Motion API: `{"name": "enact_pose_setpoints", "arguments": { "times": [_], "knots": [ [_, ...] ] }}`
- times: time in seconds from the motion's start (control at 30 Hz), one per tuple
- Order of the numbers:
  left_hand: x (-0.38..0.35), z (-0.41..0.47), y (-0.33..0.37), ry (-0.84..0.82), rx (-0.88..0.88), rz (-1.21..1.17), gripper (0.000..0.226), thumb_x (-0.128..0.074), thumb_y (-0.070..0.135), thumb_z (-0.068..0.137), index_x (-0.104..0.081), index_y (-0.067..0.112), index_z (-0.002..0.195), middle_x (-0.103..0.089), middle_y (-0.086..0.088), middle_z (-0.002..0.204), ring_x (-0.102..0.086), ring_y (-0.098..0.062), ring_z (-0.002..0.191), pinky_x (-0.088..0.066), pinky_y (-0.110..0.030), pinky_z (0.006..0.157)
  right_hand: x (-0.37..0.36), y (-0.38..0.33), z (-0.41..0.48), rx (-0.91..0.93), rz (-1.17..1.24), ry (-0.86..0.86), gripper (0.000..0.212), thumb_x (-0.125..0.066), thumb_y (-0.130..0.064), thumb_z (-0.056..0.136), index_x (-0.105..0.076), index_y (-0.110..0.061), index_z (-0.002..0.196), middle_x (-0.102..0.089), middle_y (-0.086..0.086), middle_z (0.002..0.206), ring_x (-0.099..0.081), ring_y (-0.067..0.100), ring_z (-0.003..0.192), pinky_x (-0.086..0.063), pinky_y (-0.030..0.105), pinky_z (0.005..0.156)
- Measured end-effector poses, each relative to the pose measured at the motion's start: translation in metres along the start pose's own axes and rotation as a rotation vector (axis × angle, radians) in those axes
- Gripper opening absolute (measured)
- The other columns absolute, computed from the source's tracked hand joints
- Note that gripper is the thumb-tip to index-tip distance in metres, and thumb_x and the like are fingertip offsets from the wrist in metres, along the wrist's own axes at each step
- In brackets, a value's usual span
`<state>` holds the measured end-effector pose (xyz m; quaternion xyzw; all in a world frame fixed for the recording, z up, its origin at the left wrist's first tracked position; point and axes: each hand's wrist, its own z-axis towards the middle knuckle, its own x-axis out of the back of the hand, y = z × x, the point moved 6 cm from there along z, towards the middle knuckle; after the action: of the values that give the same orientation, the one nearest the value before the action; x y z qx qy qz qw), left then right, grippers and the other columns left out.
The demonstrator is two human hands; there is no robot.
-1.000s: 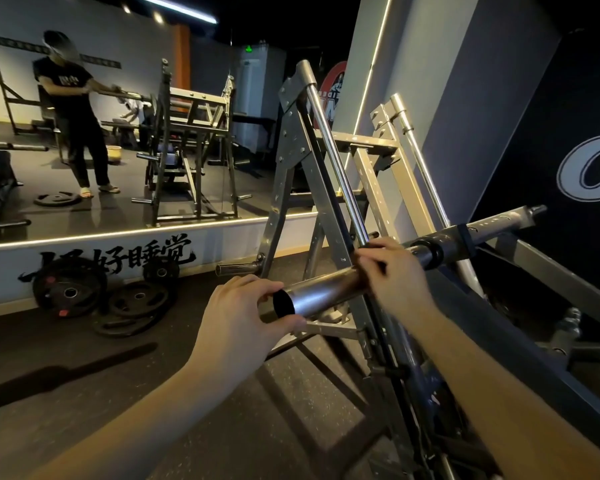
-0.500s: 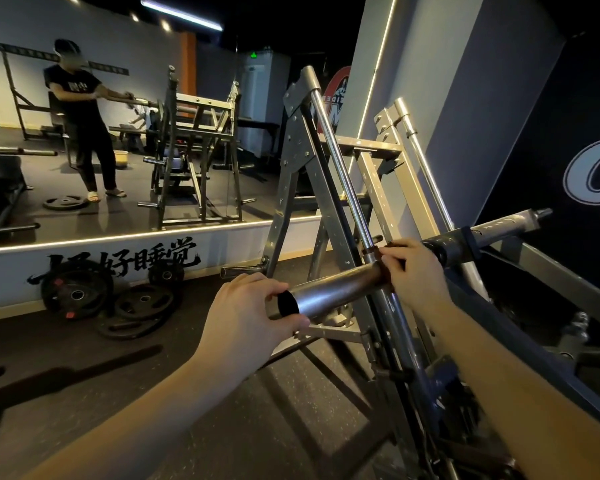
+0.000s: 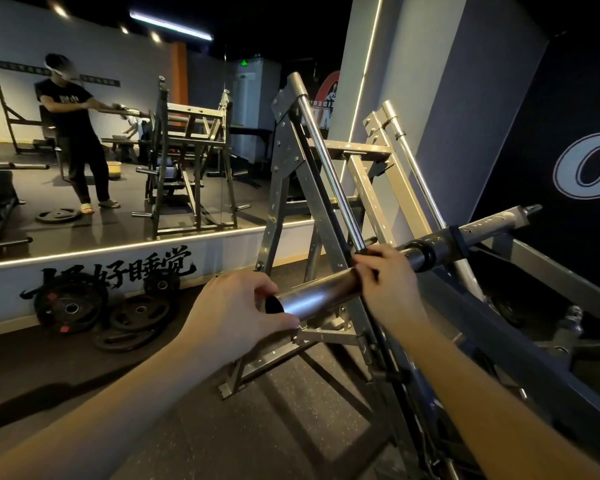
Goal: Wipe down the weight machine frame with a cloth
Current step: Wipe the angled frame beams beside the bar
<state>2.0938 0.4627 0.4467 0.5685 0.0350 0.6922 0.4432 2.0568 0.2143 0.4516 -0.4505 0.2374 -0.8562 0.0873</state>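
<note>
Landmark for all entries: the polished loading sleeve (image 3: 321, 294), the horizontal steel tube jutting toward me from the weight machine frame (image 3: 284, 188).

1. Left hand (image 3: 238, 308). At the sleeve's open near end, thumb under the rim and fingers curled over the top. I read this as a steadying grip, there to keep the tube from turning or swinging while the other hand works.

2. Right hand (image 3: 387, 282). Further back along the sleeve, where it meets the slanted chrome guide rod (image 3: 333, 174). Fingers (image 3: 364, 263) are curled over the top of the tube. Whether they pinch anything besides the metal I cannot tell.

3. Cloth. Not visible from my view. If one is in play it would be balled inside the right palm; I will not log it as present.

4. Frame. Rises behind and above the sleeve as an A-shaped silver upright, with a second upright (image 3: 378, 168) beyond it toward the grey wall. Its base foot sits on the rubber floor below the sleeve.

5. Dark collar (image 3: 426, 252). On the same bar, just beyond the right hand, ahead of the far bar end (image 3: 506, 220).

6. Weight plates (image 3: 136, 318). Stacked on the floor, well apart from the sleeve, left of it, against the lettered platform edge (image 3: 118, 268).

7. Another person (image 3: 73, 133). Far beyond the sleeve's near end, standing on the platform at another machine.

Judgement: wiping of the sleeve is at most under way; the uprights appear untended.
</note>
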Motion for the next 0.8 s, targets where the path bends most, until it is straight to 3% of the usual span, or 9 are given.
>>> {"name": "enact_pose_setpoints", "arguments": {
  "times": [0.1,0.17,0.33,0.47,0.53,0.6,0.7,0.8],
  "knots": [
    [-0.002,0.01,0.009,0.002,-0.036,-0.044,0.047,-0.077,0.059,0.078,-0.066,0.034,0.116,-0.06,0.023,0.101,-0.055,0.005,0.094,-0.042,-0.016,0.078,-0.019,-0.06,-0.04,0.275,0.063,-0.066,0.032,-0.055,-0.02,0.101,-0.065,-0.023,0.131,-0.051,-0.01,0.141,-0.041,0.004,0.134,-0.033,0.026,0.115],
    [-0.006,0.017,0.019,0.0,-0.072,-0.042,0.04,-0.073,0.057,0.083,-0.066,0.036,0.115,-0.06,0.024,0.101,-0.055,0.004,0.095,-0.044,-0.017,0.08,-0.021,-0.061,-0.045,0.354,0.101,-0.112,0.031,-0.058,-0.018,0.101,-0.067,-0.022,0.13,-0.054,-0.011,0.138,-0.044,0.001,0.13,-0.035,0.02,0.111],
    [-0.026,0.042,0.043,-0.051,-0.12,0.01,0.04,-0.072,0.055,0.087,-0.063,0.036,0.121,-0.06,0.022,0.105,-0.056,0.003,0.094,-0.042,-0.013,0.079,0.009,0.031,0.016,0.118,0.13,-0.088,0.03,-0.056,-0.02,0.103,-0.065,-0.025,0.131,-0.045,-0.015,0.141,-0.045,-0.004,0.118,-0.041,0.029,0.112],
    [-0.047,0.069,0.07,-0.108,-0.167,0.113,0.049,-0.069,0.058,0.088,-0.062,0.033,0.128,-0.058,0.017,0.113,-0.055,-0.002,0.101,-0.046,-0.021,0.088,0.035,0.099,0.058,-0.109,0.094,0.046,0.027,-0.057,-0.019,0.102,-0.066,-0.025,0.127,-0.053,-0.009,0.138,-0.048,0.003,0.12,-0.045,0.042,0.113],
    [-0.058,0.082,0.082,-0.142,-0.175,0.158,0.049,-0.069,0.06,0.087,-0.061,0.034,0.128,-0.057,0.017,0.113,-0.054,-0.003,0.102,-0.046,-0.023,0.09,0.029,0.093,0.05,-0.098,0.126,0.047,0.029,-0.058,-0.017,0.101,-0.065,-0.026,0.128,-0.05,-0.01,0.141,-0.045,0.004,0.126,-0.042,0.042,0.116],
    [-0.067,0.092,0.091,-0.162,-0.173,0.184,0.046,-0.069,0.061,0.086,-0.062,0.035,0.123,-0.056,0.017,0.109,-0.054,-0.004,0.1,-0.047,-0.025,0.092,0.013,0.062,0.027,0.061,0.148,0.001,0.031,-0.057,-0.019,0.101,-0.064,-0.027,0.13,-0.046,-0.013,0.145,-0.04,0.001,0.132,-0.036,0.033,0.118],
    [-0.079,0.102,0.095,-0.174,-0.168,0.188,0.043,-0.066,0.065,0.086,-0.067,0.037,0.118,-0.055,0.019,0.103,-0.054,-0.004,0.096,-0.05,-0.028,0.093,0.003,0.045,0.01,0.305,0.136,-0.102,0.033,-0.051,-0.028,0.099,-0.064,-0.03,0.13,-0.045,-0.016,0.144,-0.044,0.004,0.133,-0.039,0.027,0.112],
    [-0.088,0.104,0.093,-0.188,-0.177,0.228,0.046,-0.067,0.061,0.087,-0.065,0.036,0.127,-0.057,0.017,0.108,-0.053,-0.003,0.098,-0.045,-0.023,0.089,0.027,0.105,0.058,0.085,0.115,-0.049,0.031,-0.054,-0.02,0.102,-0.064,-0.029,0.13,-0.045,-0.014,0.145,-0.044,0.003,0.128,-0.042,0.035,0.114]
  ]
}}
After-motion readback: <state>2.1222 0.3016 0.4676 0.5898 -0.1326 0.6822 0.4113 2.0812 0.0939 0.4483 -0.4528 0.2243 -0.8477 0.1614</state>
